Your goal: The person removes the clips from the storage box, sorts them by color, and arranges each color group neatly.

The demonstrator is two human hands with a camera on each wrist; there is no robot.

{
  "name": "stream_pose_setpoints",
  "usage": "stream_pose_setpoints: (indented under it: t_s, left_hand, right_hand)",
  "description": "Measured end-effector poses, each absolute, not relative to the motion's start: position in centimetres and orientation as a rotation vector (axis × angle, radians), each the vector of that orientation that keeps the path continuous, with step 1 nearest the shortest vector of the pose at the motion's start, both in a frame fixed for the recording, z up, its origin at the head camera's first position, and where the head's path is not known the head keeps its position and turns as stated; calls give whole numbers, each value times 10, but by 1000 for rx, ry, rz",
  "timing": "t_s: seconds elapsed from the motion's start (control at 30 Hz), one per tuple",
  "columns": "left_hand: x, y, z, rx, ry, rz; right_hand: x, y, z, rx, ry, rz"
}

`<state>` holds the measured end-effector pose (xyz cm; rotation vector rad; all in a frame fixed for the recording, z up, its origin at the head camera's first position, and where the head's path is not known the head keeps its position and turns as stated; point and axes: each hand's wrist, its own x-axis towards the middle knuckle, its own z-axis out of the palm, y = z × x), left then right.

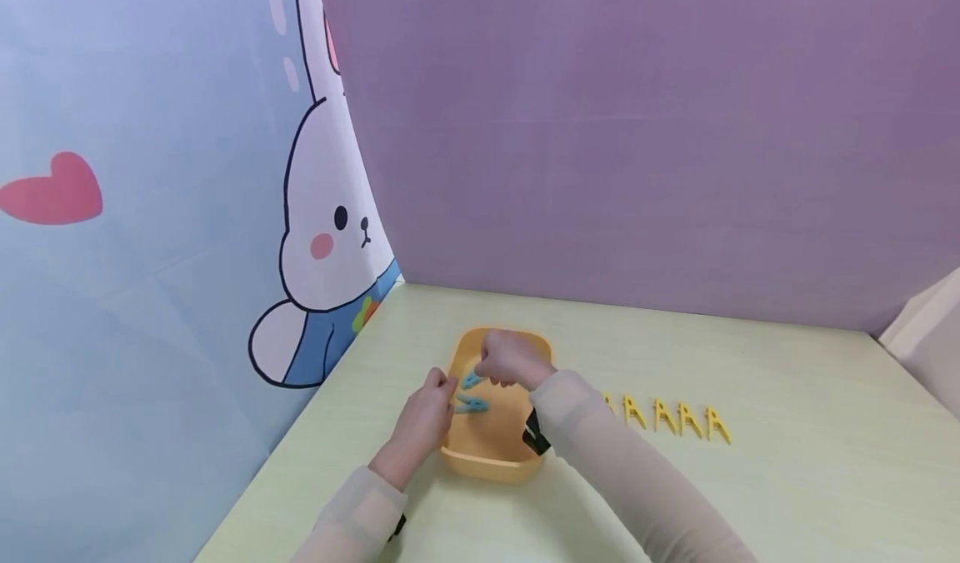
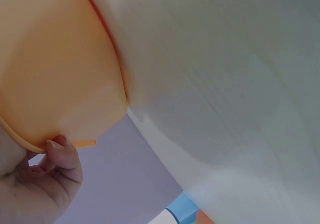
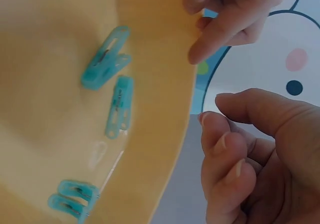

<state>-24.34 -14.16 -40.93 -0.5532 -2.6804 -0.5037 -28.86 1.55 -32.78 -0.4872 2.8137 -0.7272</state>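
An orange plastic basin [image 1: 491, 468] stands on the table. My left hand [image 1: 429, 413] grips its left rim; the left wrist view shows that hand [image 2: 57, 171] pinching the edge with thumb and fingers. Above the basin is my right hand [image 1: 512, 359], its fingers loosely curled. In the right wrist view this hand [image 3: 255, 159] has nothing between thumb and fingers. Inside the basin lie three teal clothespins, including one [image 3: 106, 58] beside a second clothespin [image 3: 120, 106], and another clothespin [image 3: 75, 199] farther along the wall.
Several yellow clothespins [image 1: 690, 420] stand in a row on the pale table [image 1: 795, 496], right of the basin; my right sleeve [image 1: 607, 463] partly hides the row. A purple backdrop [image 1: 600, 146] rises behind, and a blue rabbit-print panel [image 1: 150, 296] borders the left side.
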Motion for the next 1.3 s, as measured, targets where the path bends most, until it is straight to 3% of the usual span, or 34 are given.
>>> stream_pose_setpoints:
  t_s: [1.3]
  left_hand:
    - [-243,-140,-410,-543,-2682,-478]
  right_hand:
    - [-306,-1,-364,-464,2775,-488]
